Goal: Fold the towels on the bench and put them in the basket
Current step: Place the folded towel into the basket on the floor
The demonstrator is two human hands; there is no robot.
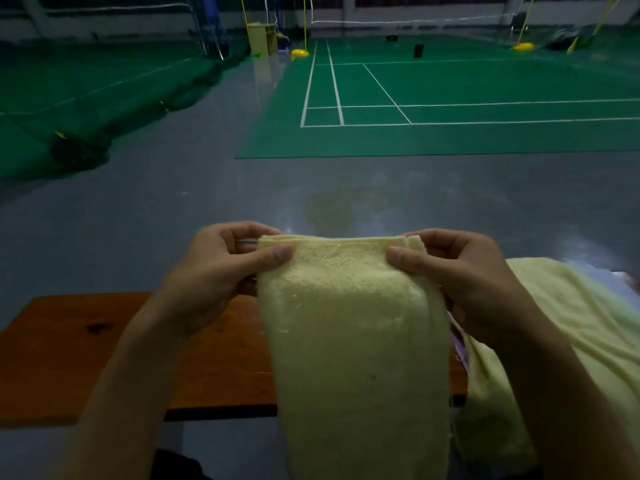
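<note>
A pale yellow towel [349, 341] hangs doubled over in front of me, its folded top edge held up above the wooden bench [104, 358]. My left hand [221, 268] pinches the top left corner between thumb and fingers. My right hand [460, 271] pinches the top right corner the same way. The towel's lower end drops past the bench's near edge and out of view. A second pale yellow towel [588, 323] lies loosely spread on the right end of the bench, under my right forearm. No basket is in view.
The orange-brown bench top shows bare wood to the left of the towel. Beyond it lies grey floor [173, 220], then a green badminton court [450, 98] with white lines. Dark netting [79, 147] is heaped on the floor at far left.
</note>
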